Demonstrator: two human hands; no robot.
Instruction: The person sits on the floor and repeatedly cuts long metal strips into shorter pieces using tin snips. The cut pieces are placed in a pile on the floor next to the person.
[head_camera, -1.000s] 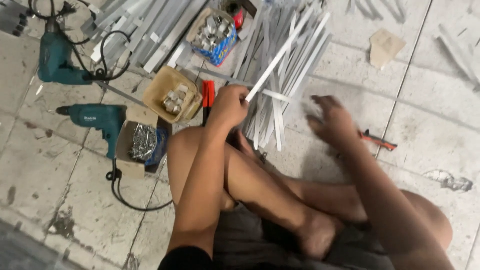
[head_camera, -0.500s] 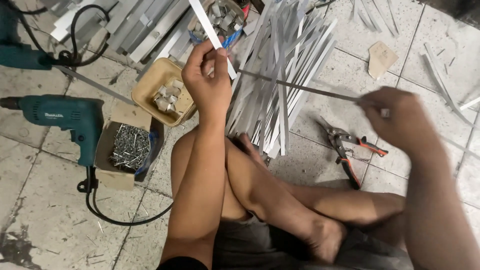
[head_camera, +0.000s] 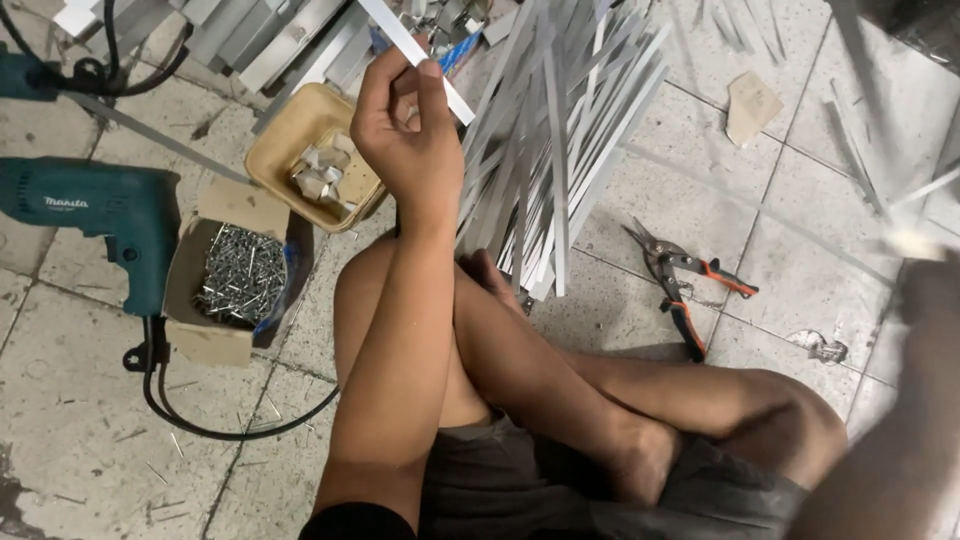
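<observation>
I sit cross-legged on a tiled floor. My left hand (head_camera: 405, 130) is raised and pinches a flat silver metal strip (head_camera: 400, 35) between thumb and fingers; the strip slants up to the left. My right hand (head_camera: 930, 295) is at the far right edge, heavily blurred, and looks closed on the end of a thin metal strip (head_camera: 760, 215) that shows only as a faint streak. A pile of several long metal strips (head_camera: 560, 130) lies on the floor just beyond my knees.
Orange-handled tin snips (head_camera: 680, 280) lie right of the pile. To the left are a teal power drill (head_camera: 95, 215) with its black cable (head_camera: 220, 425), a cardboard box of screws (head_camera: 230, 275) and a beige tray of small metal pieces (head_camera: 290, 130). A cardboard scrap (head_camera: 752, 105) lies farther back.
My right hand has swung far out to the right edge, drawing the thin strip with it. My left hand stays raised, still gripping its flat strip. The view has shifted closer.
</observation>
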